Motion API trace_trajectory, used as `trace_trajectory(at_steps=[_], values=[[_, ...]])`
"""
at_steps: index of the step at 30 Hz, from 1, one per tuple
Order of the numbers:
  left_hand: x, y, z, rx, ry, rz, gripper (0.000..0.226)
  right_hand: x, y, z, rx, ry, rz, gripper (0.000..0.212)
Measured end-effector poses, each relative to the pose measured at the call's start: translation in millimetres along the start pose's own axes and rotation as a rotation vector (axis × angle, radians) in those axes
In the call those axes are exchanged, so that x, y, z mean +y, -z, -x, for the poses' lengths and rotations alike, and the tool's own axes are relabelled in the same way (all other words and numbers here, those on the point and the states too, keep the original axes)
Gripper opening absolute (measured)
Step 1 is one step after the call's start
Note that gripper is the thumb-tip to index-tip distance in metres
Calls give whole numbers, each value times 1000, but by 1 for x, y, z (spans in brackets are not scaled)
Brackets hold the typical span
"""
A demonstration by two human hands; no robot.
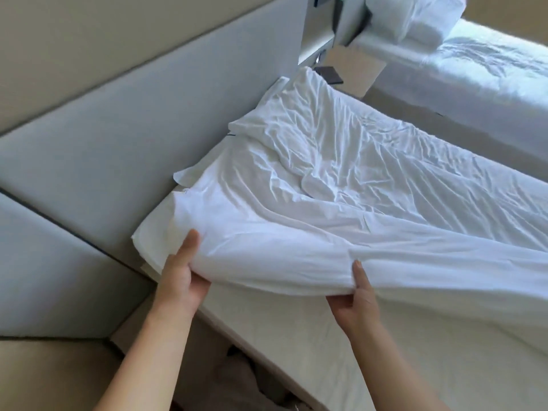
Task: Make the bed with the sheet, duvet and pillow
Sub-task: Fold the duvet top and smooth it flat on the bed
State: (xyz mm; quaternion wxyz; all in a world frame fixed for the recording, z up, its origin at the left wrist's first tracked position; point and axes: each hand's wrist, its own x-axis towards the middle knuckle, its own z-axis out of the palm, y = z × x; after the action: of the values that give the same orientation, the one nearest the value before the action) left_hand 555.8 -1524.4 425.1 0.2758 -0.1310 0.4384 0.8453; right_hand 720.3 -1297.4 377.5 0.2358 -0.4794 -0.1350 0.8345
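Sheet (341, 179) lies crumpled across the mattress (326, 351), near edge lifted at 6 o'clock, left hand (181, 280) and right hand (355, 304) both gripping it, fingers (189, 247) clamped on. Padded headboard (118, 129) crowds 9 o'clock; second bed (474, 69) with pillow (412, 16) at 1.

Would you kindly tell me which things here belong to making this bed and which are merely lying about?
Job: sheet, mattress, left hand, right hand, both gripping the sheet's edge.
Lying about: neighbouring bed, its pillow, dark object on bedside table.
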Motion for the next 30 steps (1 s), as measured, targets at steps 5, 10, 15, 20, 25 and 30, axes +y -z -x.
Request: trace_trajectory(at_steps=[5, 10, 15, 20, 25, 30], values=[[46, -68, -38, -273, -96, -59, 60, -35, -37, 9, -90, 130, -67, 36], [93, -131, -104, -434, -112, -147, 78, -67, -103, -10, -48, 287, -54, 67], [120, -172, -143, -480, -118, -223, 61, -97, -154, -21, -21, 362, -111, 47], [144, -227, -172, -464, -197, -267, 51, -134, -195, -39, -59, 428, -100, 38], [148, -298, -230, -442, -274, -289, 26, -189, -239, -94, -120, 446, -84, 27], [126, -371, -333, -296, -383, -368, 35, -257, -287, -201, -130, 478, 81, 25]])
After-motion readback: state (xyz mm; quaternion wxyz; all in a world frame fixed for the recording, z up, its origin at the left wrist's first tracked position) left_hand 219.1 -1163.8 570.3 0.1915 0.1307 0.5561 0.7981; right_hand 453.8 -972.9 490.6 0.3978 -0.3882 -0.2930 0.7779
